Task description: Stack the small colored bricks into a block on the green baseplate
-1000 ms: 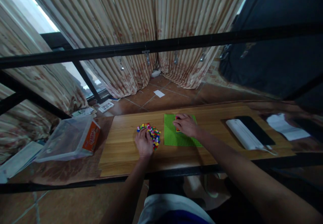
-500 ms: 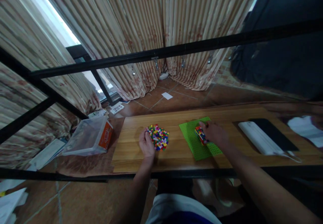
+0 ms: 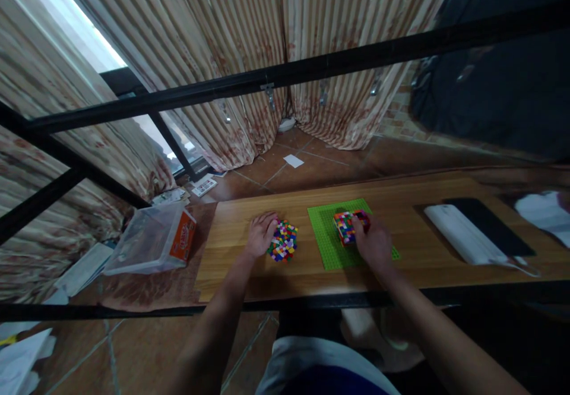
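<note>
A loose heap of small multicoloured toy bricks (image 3: 283, 242) lies on the wooden tabletop. My left hand (image 3: 262, 234) rests at the heap's upper left edge, its fingers stretched out and touching the bricks there. To the right, a green studded baseplate (image 3: 327, 251) lies on the table, carrying a boxy structure of built-up coloured bricks (image 3: 344, 226). Around this structure's right side my right hand (image 3: 374, 242) is closed, thumb toward me. Its other fingers are partly hidden behind the structure, so any single brick in them cannot be made out.
At the left stands a clear plastic box (image 3: 142, 237) with an orange label. A white pouch-like object (image 3: 465, 234) and a dark flat panel (image 3: 492, 231) lie on the right of the table (image 3: 249, 279). A black metal bar (image 3: 303, 69) crosses beyond it.
My left hand has shifted from the heap's left side to its upper left edge, fingers now flatter. The brick structure and baseplate sit squarer to me, with my right hand lower on the structure's right side.
</note>
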Demonstrator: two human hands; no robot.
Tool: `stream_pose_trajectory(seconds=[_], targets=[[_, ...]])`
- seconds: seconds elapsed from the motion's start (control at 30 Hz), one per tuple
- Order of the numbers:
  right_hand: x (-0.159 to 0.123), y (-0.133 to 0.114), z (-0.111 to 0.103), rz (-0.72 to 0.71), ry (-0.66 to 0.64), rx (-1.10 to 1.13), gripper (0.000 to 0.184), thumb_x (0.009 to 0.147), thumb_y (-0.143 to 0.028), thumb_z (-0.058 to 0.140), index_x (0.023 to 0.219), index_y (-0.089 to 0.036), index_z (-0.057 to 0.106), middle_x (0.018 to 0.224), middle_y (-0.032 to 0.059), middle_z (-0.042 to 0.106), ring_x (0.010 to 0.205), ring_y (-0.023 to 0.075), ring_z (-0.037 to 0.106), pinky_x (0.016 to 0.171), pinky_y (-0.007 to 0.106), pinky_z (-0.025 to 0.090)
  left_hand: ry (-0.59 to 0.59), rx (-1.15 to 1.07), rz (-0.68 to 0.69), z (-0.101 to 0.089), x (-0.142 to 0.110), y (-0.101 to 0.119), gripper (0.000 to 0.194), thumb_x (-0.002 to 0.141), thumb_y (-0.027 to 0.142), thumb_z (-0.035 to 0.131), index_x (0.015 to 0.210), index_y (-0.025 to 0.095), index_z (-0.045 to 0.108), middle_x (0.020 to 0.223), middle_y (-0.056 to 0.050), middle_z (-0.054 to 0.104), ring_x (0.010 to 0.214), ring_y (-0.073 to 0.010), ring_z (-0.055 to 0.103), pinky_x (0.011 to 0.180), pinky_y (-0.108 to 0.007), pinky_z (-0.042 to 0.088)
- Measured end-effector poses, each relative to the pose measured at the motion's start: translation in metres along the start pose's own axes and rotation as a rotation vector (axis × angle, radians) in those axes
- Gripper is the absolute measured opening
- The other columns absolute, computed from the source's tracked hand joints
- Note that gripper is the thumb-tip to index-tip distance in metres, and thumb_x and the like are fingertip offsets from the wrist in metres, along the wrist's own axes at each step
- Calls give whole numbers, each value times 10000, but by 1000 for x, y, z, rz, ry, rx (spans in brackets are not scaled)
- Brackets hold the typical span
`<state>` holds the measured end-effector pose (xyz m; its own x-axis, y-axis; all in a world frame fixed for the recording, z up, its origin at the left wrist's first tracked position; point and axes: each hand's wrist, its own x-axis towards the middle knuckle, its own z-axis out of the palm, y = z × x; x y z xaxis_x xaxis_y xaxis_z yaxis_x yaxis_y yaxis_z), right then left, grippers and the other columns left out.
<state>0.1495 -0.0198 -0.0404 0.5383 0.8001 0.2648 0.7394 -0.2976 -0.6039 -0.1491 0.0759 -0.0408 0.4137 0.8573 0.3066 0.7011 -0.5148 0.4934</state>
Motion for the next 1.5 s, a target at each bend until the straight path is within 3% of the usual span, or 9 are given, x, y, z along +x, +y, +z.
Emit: stream_pose_trajectory(seconds=[0.3,0.47,0.53,0.6,0.7,0.9,1.13,1.37,1.5], targets=[[-2,-32,13,9,-17,-59,599,967,-532,324,1248,-68,579,1076,242,674,995,330,628,836,422,451,24,-71,56,0,-17,12,405,1014,374,337,1216,211,647,1280,-81,659,1242,-203,563,1103,-444,429],[-22,-49,0,-225,117,-117,425,961,-390,420,1260,-132,579,1244,212,605,1112,349,538,918,484,407,107,-94,-8,-1,-25,16,394,1004,387,369,1232,209,635,1283,-96,648,1229,-219,565,1094,-456,431],[-31,-62,3,-426,31,-45,342,964,-286,409,1218,-179,612,1252,156,608,1123,301,535,950,446,410,197,-92,-79,0,-25,13,399,1000,395,376,1228,193,634,1284,-112,638,1233,-230,559,1090,-459,433],[-37,-75,13,-584,-142,14,345,957,-187,375,1193,-195,627,1154,121,644,1066,245,565,938,376,434,299,-69,-165,2,-25,9,404,997,396,375,1212,175,636,1279,-129,632,1249,-244,544,1099,-473,419],[-38,-92,35,-588,-282,-33,383,919,-91,368,1178,-185,634,1062,116,661,986,226,590,872,327,461,406,-8,-276,8,-22,4,427,996,411,360,1189,146,634,1257,-160,633,1241,-270,544,1098,-496,409],[-29,-102,62,-586,-425,-136,323,844,-25,433,968,-192,681,941,107,672,897,209,605,830,287,463,241,21,-188,11,-20,4,435,1008,421,327,1221,159,602,1198,-141,674,1170,-267,596,1051,-478,426],[-28,-95,69,-571,-419,-73,258,901,-92,440,845,-202,666,903,97,659,870,194,612,787,283,464,140,-13,-166,5,-22,9,430,1009,431,328,1286,213,575,1234,-97,673,1185,-238,587,1066,-458,400],[-42,-92,43,-538,-312,205,244,962,-230,442,860,-218,663,865,54,675,810,186,634,745,301,490,120,-183,-316,-7,-11,7,473,1004,449,311,1283,196,597,1326,-90,635,1261,-224,554,1108,-417,401],[-54,-81,11,-442,-350,401,207,950,-296,499,934,-209,686,922,57,713,834,184,667,760,305,510,-9,-214,-243,-12,15,13,499,1005,468,293,1286,191,598,1349,-80,624,1285,-210,544,1126,-367,393]])
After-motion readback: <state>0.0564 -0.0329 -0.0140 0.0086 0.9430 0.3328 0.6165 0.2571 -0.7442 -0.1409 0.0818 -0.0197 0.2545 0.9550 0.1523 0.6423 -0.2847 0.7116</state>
